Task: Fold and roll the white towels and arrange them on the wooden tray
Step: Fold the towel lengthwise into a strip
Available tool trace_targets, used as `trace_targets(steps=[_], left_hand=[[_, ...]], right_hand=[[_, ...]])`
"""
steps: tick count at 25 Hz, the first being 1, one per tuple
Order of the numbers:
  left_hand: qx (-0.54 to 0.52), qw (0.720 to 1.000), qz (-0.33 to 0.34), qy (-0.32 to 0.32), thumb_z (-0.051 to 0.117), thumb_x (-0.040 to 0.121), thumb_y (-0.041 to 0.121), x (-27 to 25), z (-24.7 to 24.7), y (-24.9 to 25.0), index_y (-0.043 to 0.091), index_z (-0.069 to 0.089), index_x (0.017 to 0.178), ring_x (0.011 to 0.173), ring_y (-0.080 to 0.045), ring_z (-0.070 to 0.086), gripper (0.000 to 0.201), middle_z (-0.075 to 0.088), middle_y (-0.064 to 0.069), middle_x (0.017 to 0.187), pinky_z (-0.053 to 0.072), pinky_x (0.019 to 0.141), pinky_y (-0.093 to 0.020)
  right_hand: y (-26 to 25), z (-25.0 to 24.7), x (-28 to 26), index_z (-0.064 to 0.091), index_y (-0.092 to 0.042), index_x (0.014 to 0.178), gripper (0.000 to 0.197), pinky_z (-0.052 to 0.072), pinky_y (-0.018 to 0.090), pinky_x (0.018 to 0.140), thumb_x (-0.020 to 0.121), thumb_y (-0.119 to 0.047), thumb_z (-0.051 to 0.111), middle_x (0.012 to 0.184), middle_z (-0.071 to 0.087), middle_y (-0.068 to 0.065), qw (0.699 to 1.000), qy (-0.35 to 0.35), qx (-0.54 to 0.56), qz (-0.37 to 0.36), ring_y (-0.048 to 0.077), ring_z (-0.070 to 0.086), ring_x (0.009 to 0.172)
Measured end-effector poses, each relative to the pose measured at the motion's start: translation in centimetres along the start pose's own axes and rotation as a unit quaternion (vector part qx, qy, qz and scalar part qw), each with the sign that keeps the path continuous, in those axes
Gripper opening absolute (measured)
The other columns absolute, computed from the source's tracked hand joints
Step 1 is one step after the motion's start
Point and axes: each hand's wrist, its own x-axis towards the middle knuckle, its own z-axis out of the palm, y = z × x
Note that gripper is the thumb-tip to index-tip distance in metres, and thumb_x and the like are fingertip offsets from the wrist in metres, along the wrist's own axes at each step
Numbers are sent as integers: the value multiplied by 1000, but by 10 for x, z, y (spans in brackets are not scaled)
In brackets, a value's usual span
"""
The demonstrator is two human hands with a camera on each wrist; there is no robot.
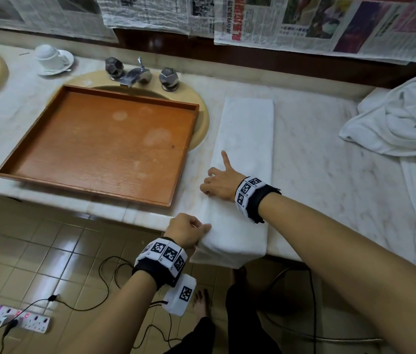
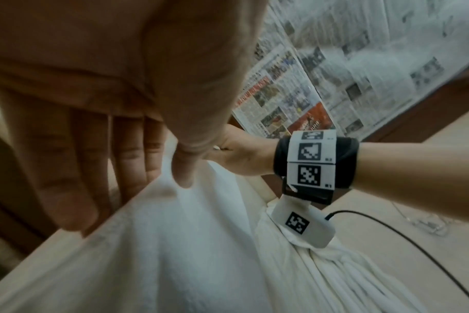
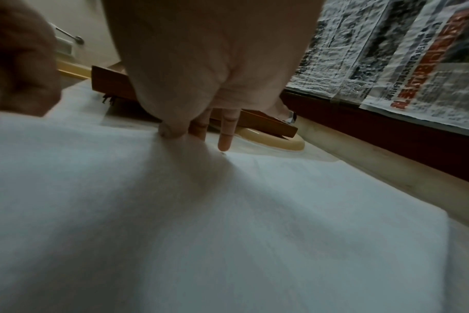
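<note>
Folded towel (image 1: pixel 242 159) under my hands: left hand (image 1: pixel 185 231) pinches near corner, right hand (image 1: pixel 218 183) pinches left edge.

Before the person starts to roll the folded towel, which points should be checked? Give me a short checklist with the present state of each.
1. Folded towel lies as a flat strip on the counter: ok.
2. Left hand pinches the near end: ok.
3. Right hand grips the towel's left edge: ok.
4. Near end lies fully on the counter: not ok, it hangs over the edge.
5. Wooden tray has room: ok.
6. Layers underneath aligned: cannot tell.
</note>
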Motion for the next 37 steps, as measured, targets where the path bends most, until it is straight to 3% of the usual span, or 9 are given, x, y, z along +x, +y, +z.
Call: trace_targets(steps=[3,8,13,16,18,23,27,31,37], left_hand=[[49,998,-18,24,70,87,26,5,-3,6,13,69,76,71,-26,71,17,72,-7,78,60,74,-42],[68,996,-38,39,73,82,35,9,-5,20,13,70,76,74,-25,71,23,72,-6,76,60,75,-37],[117,992,-49,23,67,80,21,13,-4,29,9,71,77,70,-23,71,13,72,-6,72,61,70,-35],[102,992,-29,62,71,77,32,19,-8,34,9,71,77,70,-22,69,22,71,-6,72,59,68,-33],[105,992,-18,73,71,79,38,20,-6,36,14,69,75,69,-19,67,25,70,-2,72,58,69,-32],[128,990,-38,33,68,83,33,30,-13,43,12,70,82,72,-19,68,21,71,-3,77,59,74,-33],[98,987,0,128,67,82,41,40,-10,63,19,65,71,68,-20,66,25,69,1,72,57,69,-31],[138,982,-24,131,63,82,27,47,-10,78,15,69,76,72,-24,67,15,69,-3,79,54,64,-29],[126,978,-3,167,61,84,36,63,-9,90,22,63,77,79,-23,62,16,68,-1,88,48,66,-28]], right_hand=[[1,1,0,50,-18,109,23,-1,78,103,103,-15,29,88,53,-2,1000,7,6,0,27,42,118],[5,-2,3,54,-21,112,23,-2,80,102,100,-11,37,103,58,-3,1000,5,-6,0,25,40,124],[8,0,8,52,-20,116,24,-1,80,102,101,-11,36,104,58,-1,1000,18,-9,-9,25,40,123],[21,-2,10,52,-21,117,29,-2,80,102,93,-5,47,111,55,-3,1000,13,25,-4,24,36,127],[24,-4,12,52,-19,114,34,-2,79,103,90,3,43,112,54,-2,999,8,34,-3,25,36,127],[33,-4,15,51,-18,120,40,1,78,103,91,7,38,118,53,-1,999,31,25,1,25,33,131],[55,-10,20,52,-22,121,38,0,78,104,94,2,41,125,51,-2,1000,24,13,9,24,27,138],[62,-9,31,56,-17,113,29,2,76,106,97,0,39,115,52,1,999,53,-6,5,24,36,126],[88,0,42,57,-19,110,28,3,77,106,90,-1,52,122,44,3,997,73,31,-5,22,30,132]])
